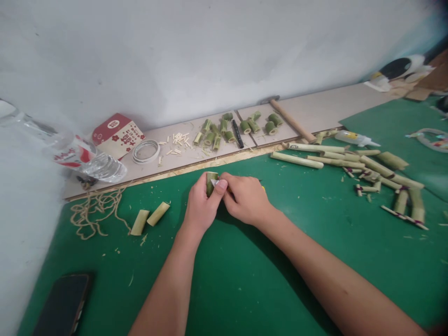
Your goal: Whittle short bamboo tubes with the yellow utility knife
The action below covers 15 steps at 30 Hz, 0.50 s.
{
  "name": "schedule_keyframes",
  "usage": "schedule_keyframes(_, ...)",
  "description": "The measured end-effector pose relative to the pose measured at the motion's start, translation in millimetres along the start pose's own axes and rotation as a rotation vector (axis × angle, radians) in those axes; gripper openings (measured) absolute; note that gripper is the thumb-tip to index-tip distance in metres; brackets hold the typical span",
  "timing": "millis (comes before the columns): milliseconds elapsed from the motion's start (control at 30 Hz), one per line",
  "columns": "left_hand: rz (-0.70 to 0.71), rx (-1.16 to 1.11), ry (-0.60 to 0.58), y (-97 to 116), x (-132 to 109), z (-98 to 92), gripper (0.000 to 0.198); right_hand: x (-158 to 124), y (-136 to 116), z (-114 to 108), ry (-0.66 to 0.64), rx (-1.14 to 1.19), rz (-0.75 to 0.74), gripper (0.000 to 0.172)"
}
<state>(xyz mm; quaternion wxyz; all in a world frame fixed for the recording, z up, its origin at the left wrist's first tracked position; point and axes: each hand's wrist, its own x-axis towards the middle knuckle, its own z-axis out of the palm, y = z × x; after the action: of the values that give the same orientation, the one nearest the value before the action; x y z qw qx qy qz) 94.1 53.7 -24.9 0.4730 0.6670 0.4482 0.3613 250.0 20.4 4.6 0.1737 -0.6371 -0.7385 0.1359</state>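
My left hand is closed around a short green bamboo piece, held upright on the green mat. My right hand is closed on a small knife whose pale blade presses against the top of the bamboo piece; a bit of yellow handle shows behind the hand. Both hands meet near the mat's far edge. Two split bamboo halves lie on the mat to the left of my left hand.
A tangle of twine, a dark phone, a plastic bottle, a red box, and a tape roll sit left. Cut bamboo rings, a hammer, a glue bottle and long bamboo sticks lie beyond and right.
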Motion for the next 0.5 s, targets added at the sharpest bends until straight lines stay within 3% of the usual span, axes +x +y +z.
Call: schedule_keyframes(500, -0.027, 0.091, 0.019, 2.6, 1.8, 0.7, 0.057, 0.0, -0.1, 4.7, 0.045, -0.018, 0.036, 0.031)
